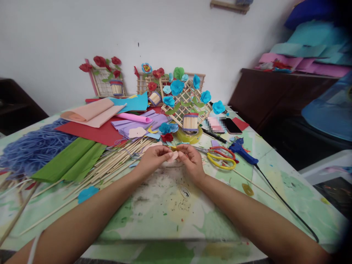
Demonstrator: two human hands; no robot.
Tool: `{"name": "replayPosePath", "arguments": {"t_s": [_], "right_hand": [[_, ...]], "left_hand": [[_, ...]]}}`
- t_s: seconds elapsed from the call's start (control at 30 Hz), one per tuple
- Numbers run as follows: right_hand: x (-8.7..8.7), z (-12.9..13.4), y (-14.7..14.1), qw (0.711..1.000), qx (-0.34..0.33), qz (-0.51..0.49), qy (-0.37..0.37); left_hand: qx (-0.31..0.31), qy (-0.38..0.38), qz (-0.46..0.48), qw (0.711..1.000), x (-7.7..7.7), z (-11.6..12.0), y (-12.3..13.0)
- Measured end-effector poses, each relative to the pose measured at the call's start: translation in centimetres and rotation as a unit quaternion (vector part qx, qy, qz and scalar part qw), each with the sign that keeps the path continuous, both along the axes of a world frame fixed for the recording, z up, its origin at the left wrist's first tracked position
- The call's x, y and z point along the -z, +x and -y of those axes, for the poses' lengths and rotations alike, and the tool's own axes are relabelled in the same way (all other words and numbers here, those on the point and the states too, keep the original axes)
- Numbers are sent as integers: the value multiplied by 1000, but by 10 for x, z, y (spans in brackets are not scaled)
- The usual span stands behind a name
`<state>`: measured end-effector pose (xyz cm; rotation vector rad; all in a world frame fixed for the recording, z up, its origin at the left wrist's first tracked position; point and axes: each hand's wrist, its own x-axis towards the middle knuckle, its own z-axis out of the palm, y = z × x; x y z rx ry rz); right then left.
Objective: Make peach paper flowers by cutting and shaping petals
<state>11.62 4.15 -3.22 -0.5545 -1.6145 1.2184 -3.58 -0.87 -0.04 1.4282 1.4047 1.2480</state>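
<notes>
Between both sets of fingers is a small pale pink paper petal, held above the middle of the table. My left hand pinches its left side, thumb against fingers. On its right side my right hand is closed in a like pinch, the fingertips partly hidden. Just right of my right hand lie scissors with red and yellow handles. Bamboo sticks are spread left of my left hand. Behind the hands sit a small red paper flower and a yellow tape roll.
A blue glue gun with a black cord lies at the right, near a phone. Stick lattices with paper flowers stand at the back. Green paper, red paper and blue yarn cover the left.
</notes>
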Motion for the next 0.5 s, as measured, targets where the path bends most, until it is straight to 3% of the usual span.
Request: {"name": "replayPosePath", "arguments": {"t_s": [0.13, 0.5], "right_hand": [[-3, 2, -2, 1000, 6, -15, -12], [-2, 0, -2, 998, 34, -3, 47]], "left_hand": [[-9, 2, 3, 1000, 1, -1, -1], [3, -10, 12, 1000, 2, 0, 1]]}}
